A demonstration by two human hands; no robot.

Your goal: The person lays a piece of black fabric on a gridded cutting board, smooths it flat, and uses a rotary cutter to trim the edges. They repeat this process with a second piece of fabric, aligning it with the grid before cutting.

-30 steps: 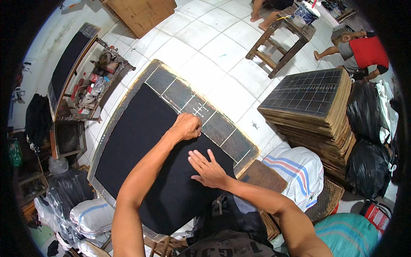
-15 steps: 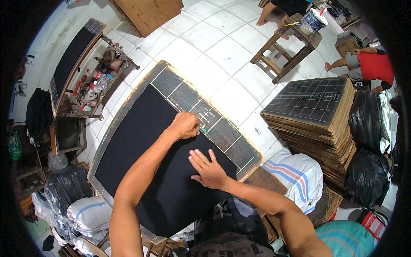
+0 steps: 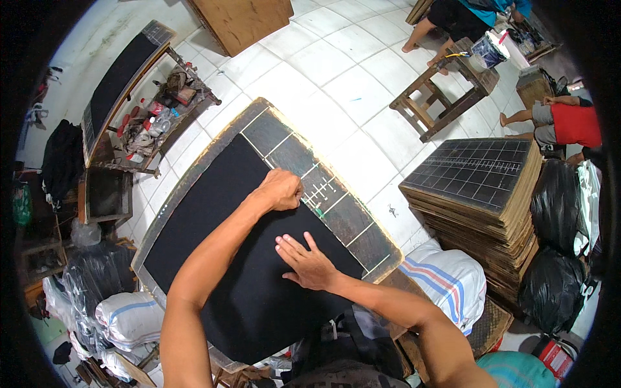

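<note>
A black cloth (image 3: 213,258) lies nearly flat over a dark board (image 3: 284,143) with pale worn edges and white ruled lines. My left hand (image 3: 282,189) is closed in a fist at the cloth's far edge, beside the ruled strip; what its fingers hold, if anything, is hidden. My right hand (image 3: 309,264) rests palm down on the cloth, nearer to me and to the right, fingers stretched out and the thumb apart. A small green mark shows on the board close to the left fist.
Right of the board rises a stack of gridded boards (image 3: 472,171), near a white striped sack (image 3: 446,284) and black plastic bags (image 3: 556,265). A wooden stool (image 3: 440,97) stands farther off. Bottles fill a shelf (image 3: 162,123) at left. Two other people are at the far right.
My right hand has slid a little left and toward me over the cloth. The left fist stays near the same edge. The whole view has shifted slightly, showing more of one person behind.
</note>
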